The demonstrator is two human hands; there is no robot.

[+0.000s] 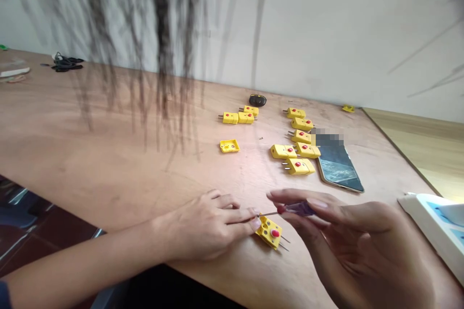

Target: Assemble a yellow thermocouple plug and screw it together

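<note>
Left hand: the left hand [206, 226] rests near the table's [43, 130] near edge, left fingers [253, 222] together, tips on a yellow thermocouple connector [270, 232], seemingly to keep it from shifting; any clamp is hard to tell.
Right hand: right fingers [290, 196] pinch shut on a purple-handled screwdriver [299, 209], its shaft level, tip just by the connector.
Right edge: a white plastic case [435, 231], contents unclear.
Middle: a smartphone [339, 166] beside a column of connectors [299, 166]; an opened connector [229, 146] lies apart.
Far edge: a black cable [67, 62] toward the left corner.

Smartphone [339, 166], coiled black cable [67, 62], plywood tabletop [72, 154]
</note>
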